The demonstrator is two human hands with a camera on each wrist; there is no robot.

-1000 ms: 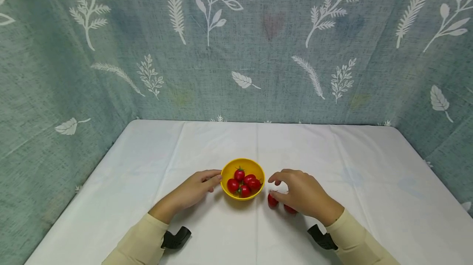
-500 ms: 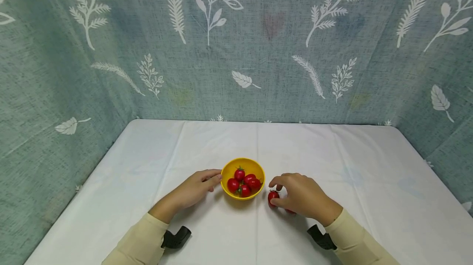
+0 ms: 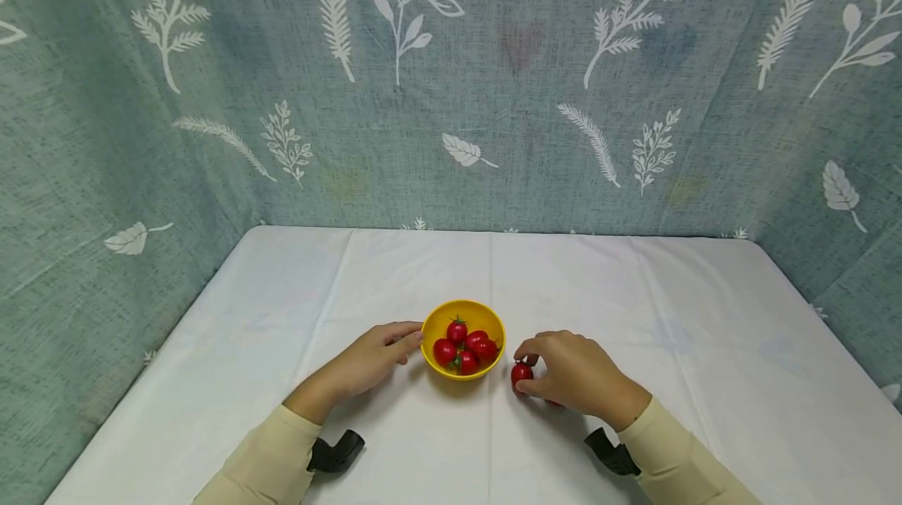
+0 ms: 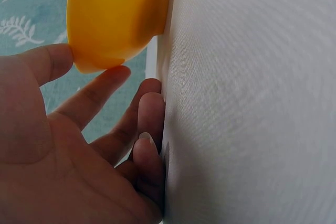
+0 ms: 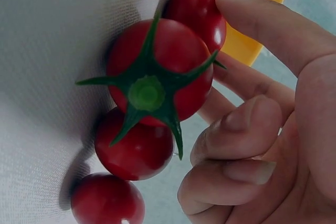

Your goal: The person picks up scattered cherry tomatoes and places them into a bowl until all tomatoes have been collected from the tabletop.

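A yellow bowl [image 3: 463, 309] stands mid-table with several cherry tomatoes [image 3: 467, 363] in it. My left hand [image 3: 372, 360] touches the bowl's left outer side with thumb and index finger; the other fingers lie loosely bent at the tablecloth. Just right of the bowl, my right hand [image 3: 581, 376] pinches a cherry tomato [image 3: 521, 374] between thumb and fingers, close over the cloth. In the right wrist view, the pinched tomato [image 5: 195, 17] is behind a tomato with a green star-shaped stem cap [image 5: 163, 66]. My hand mostly hides the other loose tomatoes from the head view.
Two more loose tomatoes, a middle one [image 5: 134, 148] and a lower one [image 5: 107, 200], lie in line on the white tablecloth [image 3: 451, 270]. A green leaf-patterned curtain [image 3: 451, 98] surrounds the table's back and sides. Black wrist mounts [image 3: 337, 452] stick out below both sleeves.
My right hand has lowered slightly, and its thumb and fingers have closed on the tomato nearest the bowl. The left hand and the bowl have stayed in place.
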